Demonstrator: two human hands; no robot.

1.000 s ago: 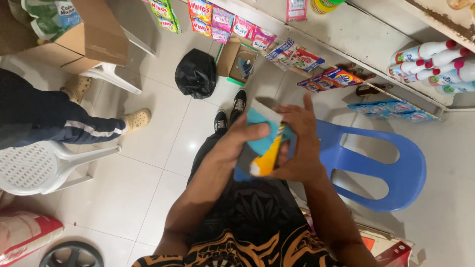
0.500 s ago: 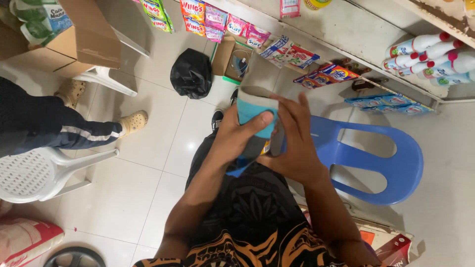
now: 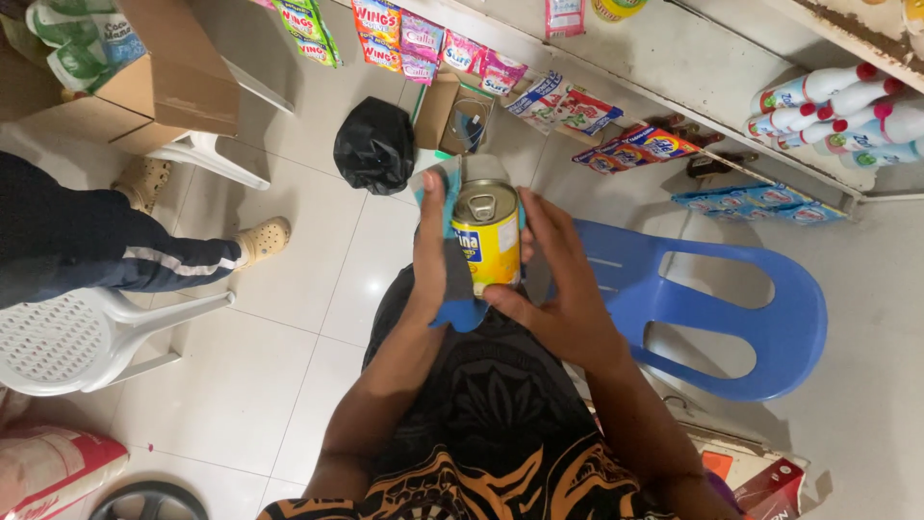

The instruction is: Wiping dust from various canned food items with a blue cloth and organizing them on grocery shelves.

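I find the yellow tin can held upright above my lap, right hand gripping its side, left hand pressing a blue cloth against it: wiping underway, I judge; rotating the can should follow.

Yellow-labelled tin, centre, near. Brown cardboard box, far left. Red, pink and green sachet strips hanging far centre. White red-capped bottles, far right shelf. Blue packets below them.
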